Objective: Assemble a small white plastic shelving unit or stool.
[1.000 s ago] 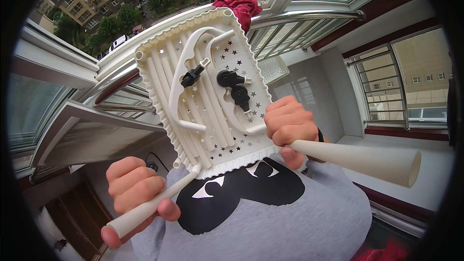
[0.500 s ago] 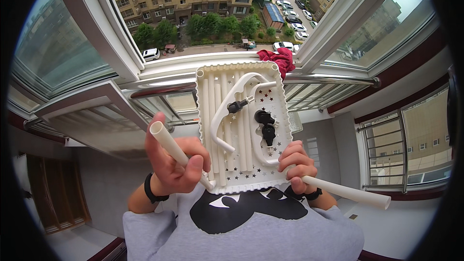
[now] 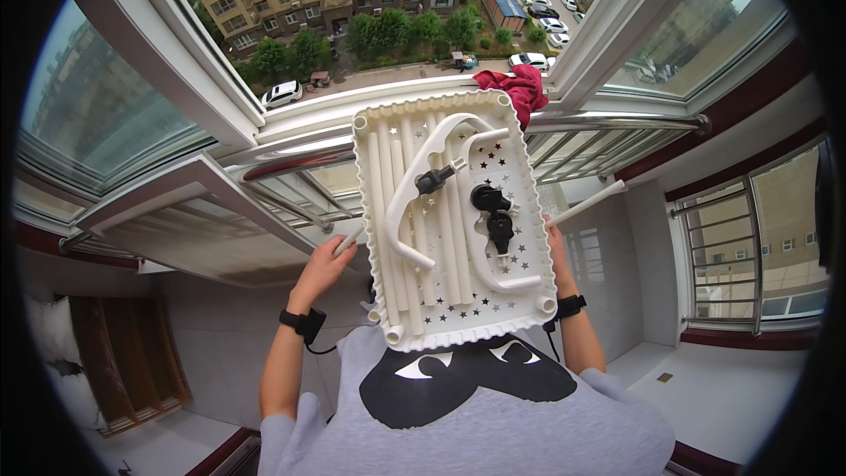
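The largest thing is a rectangular tray (image 3: 467,333) of white plastic, with wavy rim and star-shaped holes; its long axis runs almost from 12 to 6 o'clock. Inside lie smooth straight tubes (image 3: 380,176), roughly along this axis, and two bent white bars (image 3: 401,211). From behind the tray's 3 o'clock edge, the right tube (image 3: 589,202) points to 2 o'clock. The right hand (image 3: 559,251) is just at its near end, but its fingers are mostly hidden, so I cannot tell their grip. At the tray's 8 o'clock, the left hand (image 3: 322,268) has fingers curled around the left tube (image 3: 350,241), whose visible end points between 1 and 2 o'clock.
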### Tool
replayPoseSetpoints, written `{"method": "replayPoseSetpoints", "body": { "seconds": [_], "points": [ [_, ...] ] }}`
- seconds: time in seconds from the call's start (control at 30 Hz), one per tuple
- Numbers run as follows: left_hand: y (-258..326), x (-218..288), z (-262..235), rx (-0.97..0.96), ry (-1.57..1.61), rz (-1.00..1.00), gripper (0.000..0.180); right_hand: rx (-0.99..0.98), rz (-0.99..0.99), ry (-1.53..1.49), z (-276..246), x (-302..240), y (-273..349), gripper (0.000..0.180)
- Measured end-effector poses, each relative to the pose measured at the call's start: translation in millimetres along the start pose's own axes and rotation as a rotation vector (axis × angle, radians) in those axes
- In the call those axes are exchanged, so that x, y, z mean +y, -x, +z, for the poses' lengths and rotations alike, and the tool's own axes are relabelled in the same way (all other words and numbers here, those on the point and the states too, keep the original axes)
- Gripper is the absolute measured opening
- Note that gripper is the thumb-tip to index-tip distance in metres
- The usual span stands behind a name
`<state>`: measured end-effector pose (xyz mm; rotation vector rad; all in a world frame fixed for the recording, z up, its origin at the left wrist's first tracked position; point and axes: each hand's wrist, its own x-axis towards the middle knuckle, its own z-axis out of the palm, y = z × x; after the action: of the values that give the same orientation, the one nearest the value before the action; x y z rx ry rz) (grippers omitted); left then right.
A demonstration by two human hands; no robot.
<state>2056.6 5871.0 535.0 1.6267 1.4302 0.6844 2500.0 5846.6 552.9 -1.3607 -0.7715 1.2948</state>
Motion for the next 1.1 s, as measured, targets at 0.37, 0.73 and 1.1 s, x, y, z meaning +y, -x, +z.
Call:
{"method": "replayPoseSetpoints", "body": {
  "seconds": [0.37,0.73,1.1],
  "points": [
    [-13,96,25,-0.248,0.686,-0.671,0.046,-0.180,0.259,0.102,41,42,5,0.035],
    [-10,67,37,-0.114,0.766,-0.744,0.034,-0.174,0.296,0.112,37,39,20,0.037],
    [-3,47,26,-0.104,0.737,-0.707,0.032,-0.173,0.320,0.111,48,39,33,0.039]
  ]
}}
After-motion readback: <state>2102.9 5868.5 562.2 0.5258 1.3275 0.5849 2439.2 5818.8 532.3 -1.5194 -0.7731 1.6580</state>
